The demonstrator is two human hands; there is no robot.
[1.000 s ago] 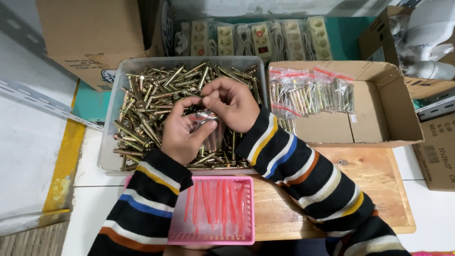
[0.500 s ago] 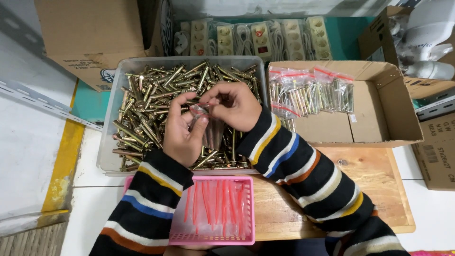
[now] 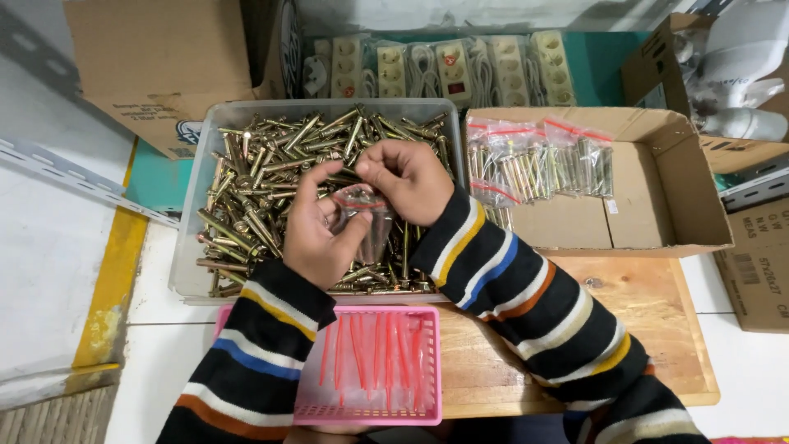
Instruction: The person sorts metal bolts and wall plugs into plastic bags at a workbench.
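Bag [image 3: 362,215], small clear plastic with red strip, hangs long axis vertical between both hands above the clear bin of brass bolts [image 3: 246,205]: left hand [image 3: 316,234] pinches its left edge, right hand [image 3: 404,177] its top.

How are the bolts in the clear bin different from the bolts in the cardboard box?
The bolts in the clear bin lie loose, piled in all directions; those in the cardboard box are packed in small clear bags with red strips, laid in a row. The bin is nearly full; the box is partly bare. Both are brass-coloured.
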